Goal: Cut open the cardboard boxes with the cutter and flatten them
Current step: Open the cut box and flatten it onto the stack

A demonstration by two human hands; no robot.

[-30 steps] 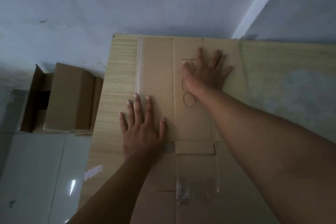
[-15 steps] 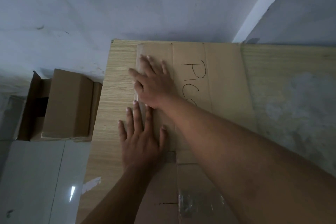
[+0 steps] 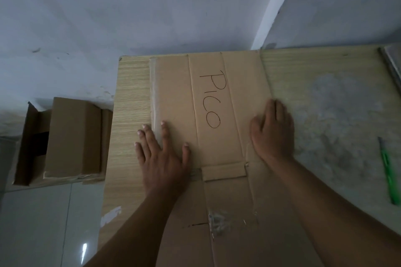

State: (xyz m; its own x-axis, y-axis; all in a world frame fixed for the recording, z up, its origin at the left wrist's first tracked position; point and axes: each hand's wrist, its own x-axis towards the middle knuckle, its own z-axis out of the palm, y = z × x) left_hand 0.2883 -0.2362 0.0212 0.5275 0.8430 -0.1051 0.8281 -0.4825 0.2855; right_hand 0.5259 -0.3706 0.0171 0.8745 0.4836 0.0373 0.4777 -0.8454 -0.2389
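Pressing box (image 3: 173, 93) edges, left hand (image 3: 161, 158) and right hand (image 3: 272, 132) lie flat, grips wide.

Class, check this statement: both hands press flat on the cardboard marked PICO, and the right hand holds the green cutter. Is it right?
No. The head view shows the cutter lying on the table, right of the right hand, which holds nothing. It and the left hand press flat on the cardboard.

Bare left hand (image 3: 161, 156), bare right hand (image 3: 272, 134), short fingernails (image 3: 162, 123)
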